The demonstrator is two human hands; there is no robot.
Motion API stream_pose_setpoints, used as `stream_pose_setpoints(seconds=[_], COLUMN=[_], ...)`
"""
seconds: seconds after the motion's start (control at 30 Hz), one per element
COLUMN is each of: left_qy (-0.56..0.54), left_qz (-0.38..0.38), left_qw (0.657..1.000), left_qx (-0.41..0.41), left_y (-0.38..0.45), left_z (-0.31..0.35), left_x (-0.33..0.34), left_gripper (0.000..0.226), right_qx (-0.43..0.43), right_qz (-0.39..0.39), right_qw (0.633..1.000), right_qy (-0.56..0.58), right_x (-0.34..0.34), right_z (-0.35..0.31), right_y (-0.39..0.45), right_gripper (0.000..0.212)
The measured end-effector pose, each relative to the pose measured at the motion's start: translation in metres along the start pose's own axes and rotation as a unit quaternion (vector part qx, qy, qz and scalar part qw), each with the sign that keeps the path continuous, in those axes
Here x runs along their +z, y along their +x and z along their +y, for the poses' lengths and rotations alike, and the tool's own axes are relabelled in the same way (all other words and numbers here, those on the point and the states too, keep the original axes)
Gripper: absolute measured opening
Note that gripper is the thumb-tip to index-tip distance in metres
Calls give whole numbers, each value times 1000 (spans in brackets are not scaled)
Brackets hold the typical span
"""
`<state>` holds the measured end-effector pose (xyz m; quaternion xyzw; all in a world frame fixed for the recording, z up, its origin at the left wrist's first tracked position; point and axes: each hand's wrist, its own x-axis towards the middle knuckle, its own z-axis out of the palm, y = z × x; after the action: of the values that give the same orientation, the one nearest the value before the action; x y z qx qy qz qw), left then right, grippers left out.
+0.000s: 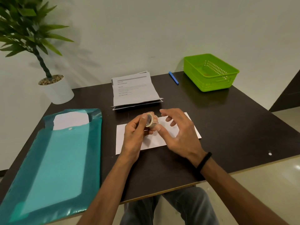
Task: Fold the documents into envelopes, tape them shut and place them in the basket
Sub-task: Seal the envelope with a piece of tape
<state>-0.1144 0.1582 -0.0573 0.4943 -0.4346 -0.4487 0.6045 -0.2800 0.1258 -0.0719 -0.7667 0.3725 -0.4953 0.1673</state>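
A white envelope (155,140) lies flat on the dark table (227,127) in front of me. Above it my left hand (136,132) grips a small roll of tape (151,121), thumb and fingers curled round it. My right hand (177,130) hovers beside the roll with its fingers spread; its thumb tip touches the roll's lower edge. A stack of printed documents (134,90) lies further back at the centre. The green plastic basket (211,72) stands at the back right with nothing visible inside it.
A teal plastic folder (53,159) holding white sheets covers the left part of the table. A blue pen (173,77) lies between the documents and the basket. A potted plant (55,88) stands at the back left corner. The near table edge runs just above my knees.
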Motion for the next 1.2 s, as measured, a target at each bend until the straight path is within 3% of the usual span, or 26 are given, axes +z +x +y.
stream_pose_setpoints(seconds=[0.13, 0.3, 0.53, 0.97, 1.2], left_qy=[28, 63, 88, 86, 84], left_qz=[-22, -17, 9, 38, 60], left_qw=[999, 997, 996, 995, 994], left_qx=[30, 35, 25, 17, 25], left_y=[-2, -3, -1, 0, -2], left_z=[-1, -3, -6, -7, -7], left_x=[1, 3, 3, 5, 6], left_gripper=[31, 28, 29, 31, 29], right_qx=[5, 21, -9, -61, -61], right_qz=[-23, 2, -17, -2, 1], right_qw=[1000, 1000, 1000, 998, 997], right_qy=[-6, -20, -23, -35, -42], right_x=[-2, -1, 2, 3, 3], right_z=[1, 1, 4, 3, -1], right_y=[-1, 2, 1, 0, -2], right_gripper=[37, 30, 32, 9, 7])
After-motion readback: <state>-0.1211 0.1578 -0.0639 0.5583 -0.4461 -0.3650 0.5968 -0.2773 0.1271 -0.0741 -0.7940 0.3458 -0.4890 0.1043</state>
